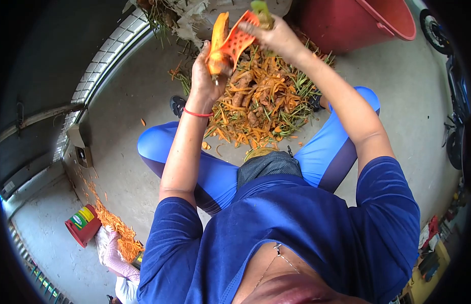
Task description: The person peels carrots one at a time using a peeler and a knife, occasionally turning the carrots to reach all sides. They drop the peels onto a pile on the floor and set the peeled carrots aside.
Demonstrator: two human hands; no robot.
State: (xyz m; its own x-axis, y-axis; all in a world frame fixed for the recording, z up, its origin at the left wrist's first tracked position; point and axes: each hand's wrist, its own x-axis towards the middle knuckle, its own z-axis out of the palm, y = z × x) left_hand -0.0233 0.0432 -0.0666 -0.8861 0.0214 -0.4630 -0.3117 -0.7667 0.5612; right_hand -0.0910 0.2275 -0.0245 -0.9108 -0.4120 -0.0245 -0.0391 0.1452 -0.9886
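Observation:
My left hand [207, 76] is wrapped round a peeled orange carrot [219, 38], which points up and away from me. Just right of it, an orange strip-like piece with holes [238, 40] runs between the carrot and my right hand [268, 34]; it looks like a peeler. My right fingers are closed on its upper end. A green end [261, 11] shows above my right hand, partly blurred. Beneath both hands lies a heap of orange peelings and green stalks [260, 101], with brownish carrots among them.
A large red tub [346, 25] stands at the upper right, and a pale sack [182, 17] lies at the upper left. Lower left, a small red bucket [86, 228] stands by more orange peelings [119, 228] and another person's sleeve [119, 258]. A motorcycle [455, 101] is at the right.

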